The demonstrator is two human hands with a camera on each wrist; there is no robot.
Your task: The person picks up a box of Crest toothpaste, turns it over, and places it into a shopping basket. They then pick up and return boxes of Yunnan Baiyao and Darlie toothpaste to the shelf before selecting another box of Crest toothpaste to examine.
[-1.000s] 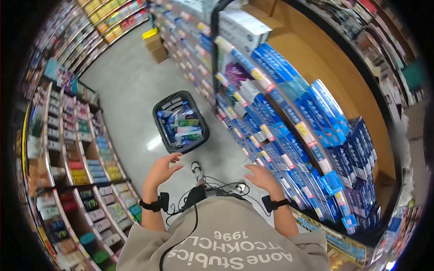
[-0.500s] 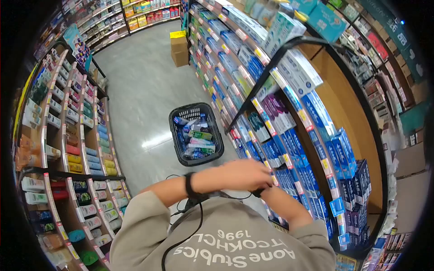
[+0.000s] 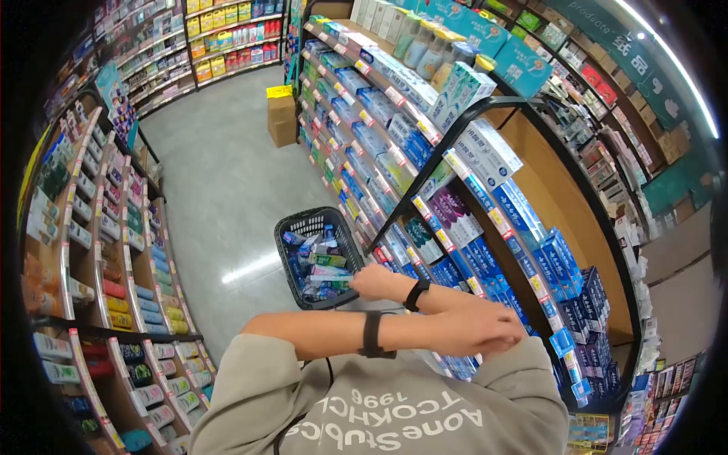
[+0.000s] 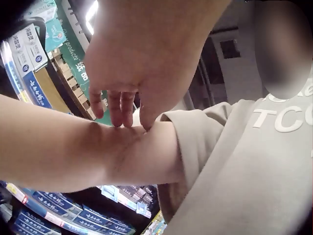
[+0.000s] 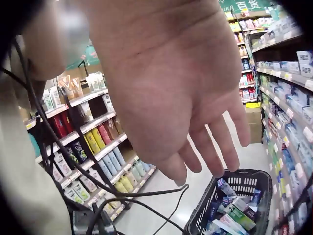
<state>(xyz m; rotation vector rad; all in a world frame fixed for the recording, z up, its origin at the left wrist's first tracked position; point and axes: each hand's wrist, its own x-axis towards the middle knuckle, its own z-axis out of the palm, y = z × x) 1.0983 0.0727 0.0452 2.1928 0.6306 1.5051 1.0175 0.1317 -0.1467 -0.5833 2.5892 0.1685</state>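
Note:
The left arm crosses over the body in the head view, and the left hand [image 3: 493, 327] lies at the right forearm near the sleeve. In the left wrist view, the fingertips of the left hand [image 4: 142, 68] touch the skin by the inner elbow of the right arm [image 4: 63, 152], fingers fairly straight. The right hand [image 3: 373, 282] hangs near the basket's [image 3: 282, 262] near corner. Seen from the right wrist, the right hand [image 5: 181, 93] has loosely extended fingers and nothing in its palm. Toothpaste-like boxes [image 3: 327, 259] fill the basket, which stands on the floor.
Shelves of bottles [image 3: 121, 303] line the left side; a shelf unit with blue boxes [image 3: 485, 262] stands close on the right. Further along the aisle floor [image 3: 220, 167] are stacked cartons [image 3: 282, 121]. Black cables [image 5: 122, 195] hang near the body.
From apart, the left hand has crossed to the right arm, then shifted up it toward the elbow. The right hand has extended forward beside the basket, which appears lower in the head view than half a second ago.

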